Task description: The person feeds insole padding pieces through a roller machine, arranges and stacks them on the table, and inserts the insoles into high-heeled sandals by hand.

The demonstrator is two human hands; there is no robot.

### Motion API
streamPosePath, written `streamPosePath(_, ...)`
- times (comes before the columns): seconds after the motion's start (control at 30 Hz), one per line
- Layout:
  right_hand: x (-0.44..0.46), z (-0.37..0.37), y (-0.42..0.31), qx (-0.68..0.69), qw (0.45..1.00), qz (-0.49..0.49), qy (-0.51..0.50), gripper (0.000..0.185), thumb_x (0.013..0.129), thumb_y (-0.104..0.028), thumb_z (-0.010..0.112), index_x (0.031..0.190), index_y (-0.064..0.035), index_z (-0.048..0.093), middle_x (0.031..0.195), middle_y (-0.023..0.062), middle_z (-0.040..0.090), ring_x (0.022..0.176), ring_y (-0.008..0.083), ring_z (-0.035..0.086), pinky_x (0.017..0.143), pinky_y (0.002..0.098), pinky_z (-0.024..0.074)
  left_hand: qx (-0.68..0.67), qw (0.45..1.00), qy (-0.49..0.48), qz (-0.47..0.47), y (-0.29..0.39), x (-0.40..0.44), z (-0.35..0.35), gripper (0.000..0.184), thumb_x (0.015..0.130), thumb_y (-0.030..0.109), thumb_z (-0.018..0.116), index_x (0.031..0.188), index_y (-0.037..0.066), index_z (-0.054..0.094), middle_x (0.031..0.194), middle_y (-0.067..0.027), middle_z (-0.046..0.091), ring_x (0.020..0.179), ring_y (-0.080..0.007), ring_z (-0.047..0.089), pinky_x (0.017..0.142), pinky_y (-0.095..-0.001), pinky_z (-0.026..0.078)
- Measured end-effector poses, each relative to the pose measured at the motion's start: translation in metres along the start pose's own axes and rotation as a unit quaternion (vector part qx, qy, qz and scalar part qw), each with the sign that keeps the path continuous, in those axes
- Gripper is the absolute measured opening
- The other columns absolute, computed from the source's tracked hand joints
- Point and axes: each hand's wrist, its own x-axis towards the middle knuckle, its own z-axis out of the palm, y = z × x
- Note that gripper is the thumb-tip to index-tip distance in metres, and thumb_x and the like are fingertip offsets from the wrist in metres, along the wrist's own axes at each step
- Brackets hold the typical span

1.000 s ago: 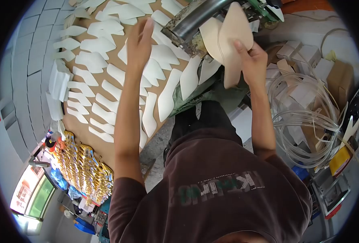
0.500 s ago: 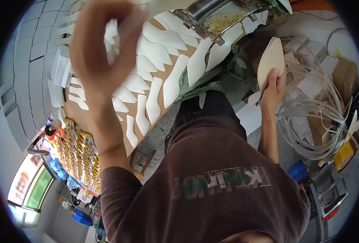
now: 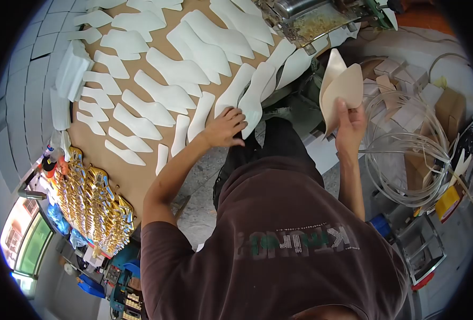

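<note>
My left hand lies at the near edge of the table, its fingers apart and touching the lower end of a white insole. Another white insole is just right of those fingers. Off the table on the right, my right hand grips a small stack of beige insoles by the lower part, thumb on the front face. The held pieces are fanned apart at the top; how many there are I cannot tell.
Rows of white insoles cover the brown tabletop. A metal roller machine stands at the far right of the table. Shiny gold pieces are heaped at left. Coiled clear tubing and cartons are at right.
My left hand has come down from high over the table to the insoles at its near edge. The stack in my right hand has turned and fanned apart.
</note>
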Motion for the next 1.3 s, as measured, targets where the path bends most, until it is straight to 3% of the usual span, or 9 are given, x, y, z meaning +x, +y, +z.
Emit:
streamPosePath(0.4,0.089,0.011,-0.049,-0.024,0.998,0.003,-0.063,0.015,0.092,-0.007,0.064,0.102,0.0026,0.070,0.088,0.0047,0.069,0.079,0.0083,0.057,0.072,0.0182,0.0448,-0.074,0.882,0.404,-0.231,-0.018,0.124,-0.153,0.041,0.087,0.018,0.071,0.121,0.000,0.057,0.112,-0.0147,0.061,0.103,-0.0304,0.058,0.092,-0.0379,0.047)
streamPosePath(0.6,0.117,0.020,-0.059,-0.039,0.997,-0.055,-0.045,0.015,0.092,-0.007,0.064,0.100,0.0028,0.071,0.087,0.0050,0.069,0.076,0.0079,0.057,0.071,0.0187,0.0445,-0.365,0.809,0.294,-0.355,-0.108,0.248,-0.213,0.068,0.088,0.048,0.071,0.130,-0.003,0.058,0.115,-0.0127,0.065,0.102,-0.0203,0.061,0.094,-0.0348,0.048)
streamPosePath(0.7,0.100,0.012,-0.064,-0.064,0.990,-0.114,0.051,0.017,0.094,-0.010,0.064,0.103,0.0034,0.069,0.088,0.0053,0.070,0.075,0.0077,0.057,0.072,0.0190,0.0450,-0.478,0.842,0.158,-0.192,-0.178,0.275,-0.200,0.054,0.082,0.040,0.080,0.117,0.001,0.066,0.110,-0.0067,0.065,0.095,-0.0172,0.058,0.078,-0.0281,0.048)
streamPosePath(0.73,0.093,0.006,-0.062,-0.060,0.991,-0.114,0.039,0.017,0.094,-0.010,0.064,0.103,0.0034,0.069,0.088,0.0053,0.070,0.075,0.0077,0.057,0.072,0.0190,0.0450,-0.478,0.823,0.193,-0.238,-0.158,0.278,-0.219,0.041,0.081,0.005,0.072,0.120,0.000,0.060,0.092,-0.0088,0.060,0.079,-0.0175,0.056,0.074,-0.0261,0.046)
streamPosePath(0.97,0.064,-0.007,-0.030,-0.036,0.997,-0.061,0.010,0.022,0.098,-0.015,0.064,0.107,0.0043,0.067,0.093,0.0060,0.072,0.079,0.0077,0.060,0.075,0.0188,0.0457,-0.039,0.930,0.360,-0.071,0.008,0.191,-0.314,0.018,0.081,-0.004,0.064,0.098,0.002,0.064,0.086,-0.0049,0.060,0.074,-0.0157,0.053,0.071,-0.0255,0.046)
streamPosePath(1.0,0.063,-0.008,-0.028,-0.038,0.998,-0.059,0.004,0.022,0.098,-0.015,0.064,0.107,0.0043,0.067,0.093,0.0060,0.072,0.079,0.0077,0.060,0.075,0.0188,0.0457,-0.092,0.928,0.130,-0.337,0.020,0.176,-0.326,0.011,0.085,0.001,0.064,0.096,0.004,0.065,0.088,-0.0053,0.062,0.074,-0.0166,0.055,0.073,-0.0263,0.048)
streamPosePath(1.03,0.063,-0.007,-0.025,-0.045,0.997,-0.061,-0.004,0.022,0.098,-0.015,0.064,0.108,0.0042,0.067,0.093,0.0061,0.072,0.079,0.0076,0.060,0.075,0.0188,0.0456,-0.051,0.942,0.267,-0.200,0.051,0.141,-0.314,0.023,0.087,0.016,0.073,0.104,0.001,0.069,0.099,-0.0075,0.066,0.088,-0.0218,0.060,0.076,-0.0286,0.047)
streamPosePath(1.13,0.061,-0.001,-0.022,-0.071,0.995,-0.064,-0.025,0.022,0.098,-0.016,0.064,0.109,0.0040,0.067,0.095,0.0062,0.072,0.081,0.0074,0.060,0.075,0.0188,0.0455,0.083,0.960,0.265,-0.048,0.078,0.055,-0.268,0.018,0.078,0.002,0.064,0.096,0.005,0.064,0.087,-0.0046,0.055,0.083,-0.0216,0.056,0.069,-0.0287,0.048)
streamPosePath(1.3,0.059,0.012,-0.022,-0.100,0.993,-0.042,-0.045,0.024,0.099,-0.016,0.063,0.110,0.0040,0.066,0.098,0.0072,0.072,0.084,0.0077,0.061,0.076,0.0188,0.0454,0.131,0.978,0.136,-0.091,0.092,-0.047,-0.139,0.015,0.083,0.005,0.062,0.098,0.002,0.059,0.100,-0.0093,0.054,0.099,-0.0258,0.056,0.084,-0.0322,0.049)
